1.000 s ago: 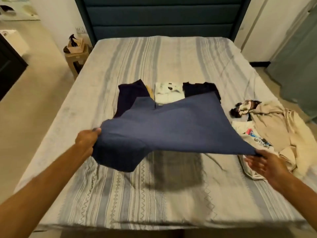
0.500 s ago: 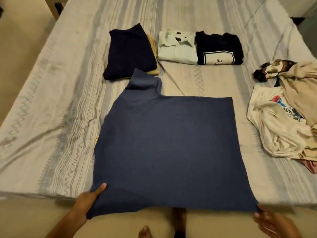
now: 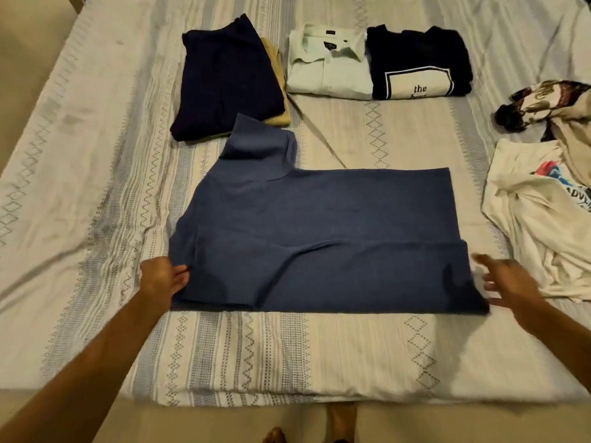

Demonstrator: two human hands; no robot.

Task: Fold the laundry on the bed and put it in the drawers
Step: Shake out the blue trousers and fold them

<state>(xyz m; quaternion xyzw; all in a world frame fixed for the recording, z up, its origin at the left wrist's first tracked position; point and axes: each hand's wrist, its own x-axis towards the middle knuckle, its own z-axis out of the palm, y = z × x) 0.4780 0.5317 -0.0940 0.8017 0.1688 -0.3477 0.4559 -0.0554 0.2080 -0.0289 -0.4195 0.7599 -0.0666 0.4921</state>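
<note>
A blue turtleneck sweater (image 3: 319, 225) lies flat on the striped bed (image 3: 96, 187), collar pointing away from me, its near part folded up over itself. My left hand (image 3: 163, 278) pinches the folded edge at the sweater's left side. My right hand (image 3: 508, 279) hovers with spread fingers just off the sweater's right edge, blurred and holding nothing. Behind the sweater sit folded clothes: a dark navy garment (image 3: 224, 78) on a tan one (image 3: 278, 91), a pale shirt (image 3: 329, 68) and a black printed tee (image 3: 419, 65).
Unfolded laundry lies at the right: a cream printed T-shirt (image 3: 537, 225), a beige garment (image 3: 575, 139) and a patterned dark-and-cream piece (image 3: 537, 100). The bed's near edge (image 3: 287, 398) runs along the bottom, with my feet on the floor below it.
The sweater went from being held up in the air to lying on the bed. Its near part has been folded up over the body. My right hand has let go of it.
</note>
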